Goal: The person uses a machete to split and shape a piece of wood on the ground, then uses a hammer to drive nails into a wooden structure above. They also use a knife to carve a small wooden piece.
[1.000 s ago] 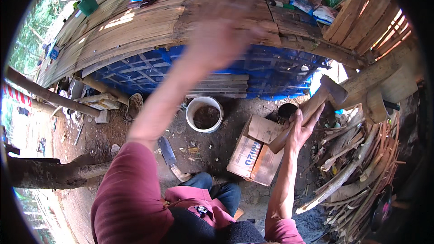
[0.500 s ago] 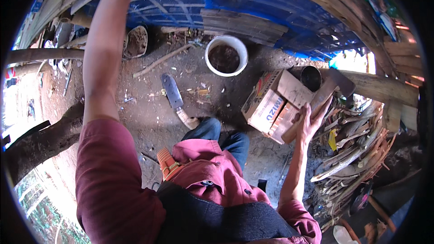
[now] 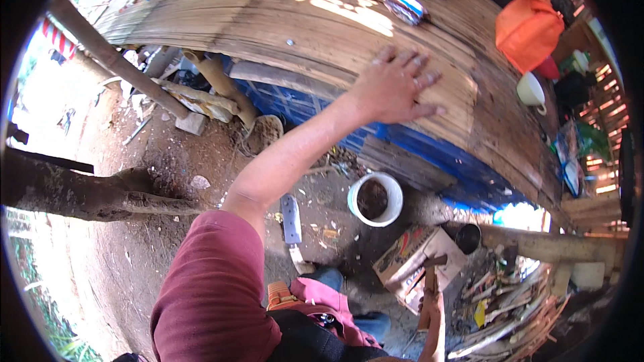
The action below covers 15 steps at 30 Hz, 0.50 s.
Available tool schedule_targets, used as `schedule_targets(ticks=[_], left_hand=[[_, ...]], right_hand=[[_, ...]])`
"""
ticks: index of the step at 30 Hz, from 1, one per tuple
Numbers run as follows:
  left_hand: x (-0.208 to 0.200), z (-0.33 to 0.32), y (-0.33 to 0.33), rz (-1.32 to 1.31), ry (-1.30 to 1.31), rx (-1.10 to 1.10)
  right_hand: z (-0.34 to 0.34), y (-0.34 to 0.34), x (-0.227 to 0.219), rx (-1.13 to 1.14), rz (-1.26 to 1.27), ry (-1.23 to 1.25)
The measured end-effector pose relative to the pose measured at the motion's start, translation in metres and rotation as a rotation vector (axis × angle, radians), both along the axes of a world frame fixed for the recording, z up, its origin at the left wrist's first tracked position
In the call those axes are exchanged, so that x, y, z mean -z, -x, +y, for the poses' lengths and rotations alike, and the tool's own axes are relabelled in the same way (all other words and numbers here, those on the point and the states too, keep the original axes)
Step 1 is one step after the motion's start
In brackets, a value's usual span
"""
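My left hand (image 3: 399, 87) reaches forward over a raised platform of flattened bamboo (image 3: 282, 20). Its fingers are spread, and nothing is in them. Low on the right, my right hand (image 3: 433, 305) closes around the wooden handle of a hatchet (image 3: 435, 261), whose dark metal head points away from me. Behind that head a cardboard box (image 3: 419, 251) sits on the ground. A broad-bladed knife (image 3: 291, 218) lies on the dirt by my knee, its pale handle toward me. An orange sheath (image 3: 277, 294) hangs at my waist.
A white bucket (image 3: 396, 211) with dark contents stands under the platform's edge. Beside the box are a dark round pot (image 3: 467, 238) and piled firewood (image 3: 516, 315). On the platform lie an orange bag (image 3: 530, 30), a cup (image 3: 530, 90) and a small packet (image 3: 406, 9). A log (image 3: 87, 184) juts in at left.
The view has tilted up, showing the platform top. My left hand, earlier out of frame, now appears over the bamboo. My right hand still grips the hatchet, now lower in the picture.
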<state>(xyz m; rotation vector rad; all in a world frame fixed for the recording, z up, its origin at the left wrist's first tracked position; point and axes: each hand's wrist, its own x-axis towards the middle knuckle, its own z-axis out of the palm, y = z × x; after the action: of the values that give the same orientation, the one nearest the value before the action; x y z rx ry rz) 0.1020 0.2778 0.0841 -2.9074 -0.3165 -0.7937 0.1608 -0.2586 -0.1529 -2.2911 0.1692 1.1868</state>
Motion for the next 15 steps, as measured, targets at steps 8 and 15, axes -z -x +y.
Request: schedule_targets(ticks=[8,15], left_hand=[[-0.016,-0.011,0.017,0.022,0.113,0.094],[-0.012,0.08,0.073,0.069,0.088,-0.39]], right_hand=[[-0.017,-0.036,-0.006,-0.231,0.019,0.011],[0.01,-0.025,-0.005,-0.103,0.121,0.065]])
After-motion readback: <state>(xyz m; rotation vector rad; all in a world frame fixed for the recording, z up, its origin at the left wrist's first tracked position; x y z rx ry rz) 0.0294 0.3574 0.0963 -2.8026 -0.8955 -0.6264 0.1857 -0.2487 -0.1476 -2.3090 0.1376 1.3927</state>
